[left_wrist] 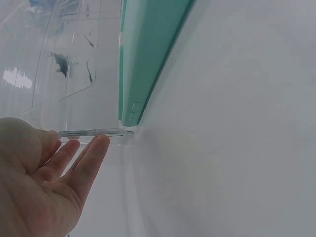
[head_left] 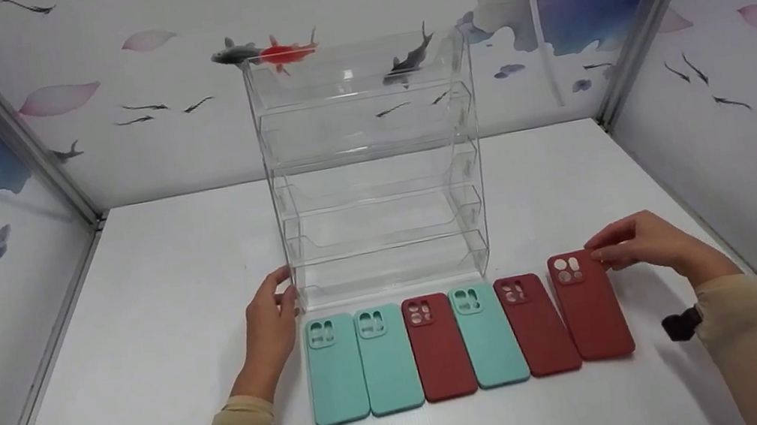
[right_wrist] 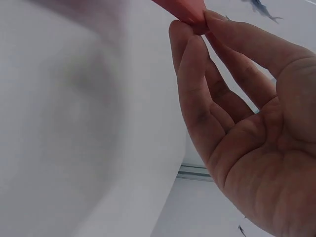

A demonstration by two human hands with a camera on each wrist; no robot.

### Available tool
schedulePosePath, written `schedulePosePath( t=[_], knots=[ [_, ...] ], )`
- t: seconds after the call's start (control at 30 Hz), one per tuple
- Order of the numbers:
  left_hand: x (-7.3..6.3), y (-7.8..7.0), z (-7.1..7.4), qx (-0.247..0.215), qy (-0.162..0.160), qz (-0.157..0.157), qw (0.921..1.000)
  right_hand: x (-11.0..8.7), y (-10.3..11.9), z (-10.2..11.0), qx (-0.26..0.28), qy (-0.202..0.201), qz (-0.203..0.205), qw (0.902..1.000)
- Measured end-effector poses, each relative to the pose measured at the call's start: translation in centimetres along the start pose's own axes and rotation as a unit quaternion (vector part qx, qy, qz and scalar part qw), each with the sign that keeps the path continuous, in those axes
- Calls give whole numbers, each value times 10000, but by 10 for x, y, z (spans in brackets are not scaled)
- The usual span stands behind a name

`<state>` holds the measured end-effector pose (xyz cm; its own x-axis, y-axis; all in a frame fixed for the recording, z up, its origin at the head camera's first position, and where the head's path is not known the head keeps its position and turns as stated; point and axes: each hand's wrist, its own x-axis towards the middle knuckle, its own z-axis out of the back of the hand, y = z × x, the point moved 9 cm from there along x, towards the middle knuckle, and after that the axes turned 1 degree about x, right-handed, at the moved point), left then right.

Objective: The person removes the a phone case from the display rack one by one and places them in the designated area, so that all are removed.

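Observation:
My right hand [head_left: 646,246] pinches the top right corner of the rightmost red phone case [head_left: 596,315] between thumb and fingertips. In the right wrist view, that red phone case [right_wrist: 185,11] shows only as a corner between the fingertips. My left hand [head_left: 271,328] touches the lower left side of a clear acrylic tiered display rack [head_left: 384,248], its fingers extended along the side panel. In the left wrist view, the fingertips [left_wrist: 101,140] lie against the panel's outer face, near a teal phone case [left_wrist: 148,59].
A row in front of the rack holds teal cases [head_left: 336,379] and red cases [head_left: 440,355], camera cutouts toward the rack. Printed panels with fish and petals, like the back wall [head_left: 185,144], enclose the white table [head_left: 168,276] on three sides.

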<state>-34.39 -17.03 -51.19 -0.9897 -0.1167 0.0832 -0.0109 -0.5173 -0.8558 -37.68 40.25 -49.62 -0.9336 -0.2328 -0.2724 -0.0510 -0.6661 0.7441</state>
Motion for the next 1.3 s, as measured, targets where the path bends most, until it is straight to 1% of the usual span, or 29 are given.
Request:
schedulePosePath(
  t=[0.27,0.33,0.47,0.6,0.77,1.0,1.2,1.3],
  knots=[
    [-1,-1,1,-32,9,-38,10000,4,-8,-10,-68,-238,-34,9997],
    [-1,-1,1,-34,15,-30,10000,4,-9,-13,-30,-233,-37,9997],
    [-2,-1,1,-51,12,-37,10000,4,-8,-19,69,-128,99,9998],
    [-2,-2,2,-96,1,-60,9999,6,-5,-22,24,-88,256,9996],
    [-2,-1,3,-100,-31,-53,9999,8,-7,-26,-276,-120,260,9992],
    [-5,0,5,-49,-30,11,10000,10,-11,-33,-535,-164,64,9984],
    [-3,-1,5,-44,-21,0,10000,9,-5,-34,-729,-239,29,9971],
    [-3,-1,4,-61,-24,-5,10000,6,4,-34,-941,-374,148,9947]
  ],
)
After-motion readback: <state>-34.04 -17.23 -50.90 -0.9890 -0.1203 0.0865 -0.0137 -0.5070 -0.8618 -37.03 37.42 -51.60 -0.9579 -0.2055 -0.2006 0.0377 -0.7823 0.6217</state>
